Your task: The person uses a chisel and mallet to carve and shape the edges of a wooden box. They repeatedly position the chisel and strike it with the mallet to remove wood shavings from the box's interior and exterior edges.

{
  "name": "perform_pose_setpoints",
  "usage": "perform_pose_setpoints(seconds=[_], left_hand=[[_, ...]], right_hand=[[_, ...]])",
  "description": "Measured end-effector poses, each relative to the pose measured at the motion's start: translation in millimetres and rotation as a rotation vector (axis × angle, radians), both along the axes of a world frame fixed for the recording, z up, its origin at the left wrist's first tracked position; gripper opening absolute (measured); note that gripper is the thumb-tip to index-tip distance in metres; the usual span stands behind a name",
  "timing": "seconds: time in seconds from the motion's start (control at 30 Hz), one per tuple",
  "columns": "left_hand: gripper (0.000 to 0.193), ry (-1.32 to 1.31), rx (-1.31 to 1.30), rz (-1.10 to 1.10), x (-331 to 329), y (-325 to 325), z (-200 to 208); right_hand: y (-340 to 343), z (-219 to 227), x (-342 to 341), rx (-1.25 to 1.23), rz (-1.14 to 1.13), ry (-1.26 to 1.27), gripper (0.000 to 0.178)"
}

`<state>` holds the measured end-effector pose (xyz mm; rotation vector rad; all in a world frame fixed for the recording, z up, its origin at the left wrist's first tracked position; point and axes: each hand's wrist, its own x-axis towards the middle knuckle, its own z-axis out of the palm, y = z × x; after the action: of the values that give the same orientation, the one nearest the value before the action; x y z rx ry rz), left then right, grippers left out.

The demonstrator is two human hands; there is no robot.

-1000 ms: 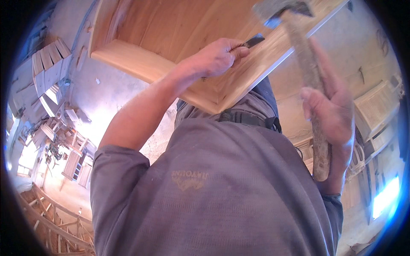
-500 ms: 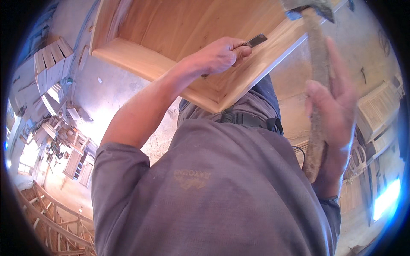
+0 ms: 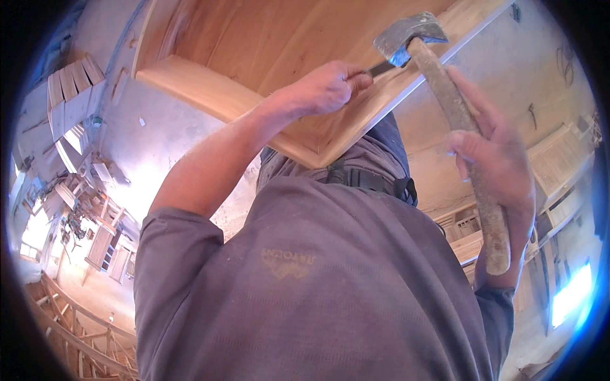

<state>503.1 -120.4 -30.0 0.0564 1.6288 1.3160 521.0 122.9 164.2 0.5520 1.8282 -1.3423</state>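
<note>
My left hand (image 3: 333, 87) is closed around a dark, flat metal bar (image 3: 381, 68) that looks like a chisel; its lower end is mostly hidden by the fist. This fist rests over the inner corner of a pale wooden frame (image 3: 190, 81) with a panel (image 3: 267, 35) inside it. In my right hand (image 3: 499, 162) is a hatchet with a worn wooden handle (image 3: 445, 89), gripped midway. The hatchet head (image 3: 410, 38), grey metal, meets or nearly meets the bar's upper end; touching I cannot tell.
The framed piece lies across my lap, near my belt (image 3: 362, 179). Stacked boards (image 3: 76, 82) and wooden parts stand on the left, with a curved slatted wood structure (image 3: 82, 336) lower down. Wooden panels (image 3: 562, 159) lie at the right, near a bright opening (image 3: 572, 295).
My right hand has swung the hatchet so its head moved left and down onto the bar's end. The left hand keeps its hold in nearly the same place.
</note>
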Motion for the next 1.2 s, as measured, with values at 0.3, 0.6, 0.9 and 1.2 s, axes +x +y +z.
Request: perform_pose_setpoints(seconds=[0.3, 0.6, 0.9, 1.2], left_hand=[[0.024, 0.923, 0.124, 0.647, -89, -44, 81], [0.029, 1.4, 0.115, 0.343, 38, 42, 113], [0.024, 1.426, -0.301, 0.632, 57, 70, 100], [0.045, 0.528, -0.665, 2.02, 138, 8, 75]], right_hand=[[18, -62, -95, -0.143, 0.168, 0.122, 0.069], [-51, -70, -144, -0.01, 0.67, 0.345, 0.041], [-131, -102, -132, -0.373, 0.998, -0.483, 0.04], [-171, -180, -71, -0.013, 1.836, 0.393, 0.039]])
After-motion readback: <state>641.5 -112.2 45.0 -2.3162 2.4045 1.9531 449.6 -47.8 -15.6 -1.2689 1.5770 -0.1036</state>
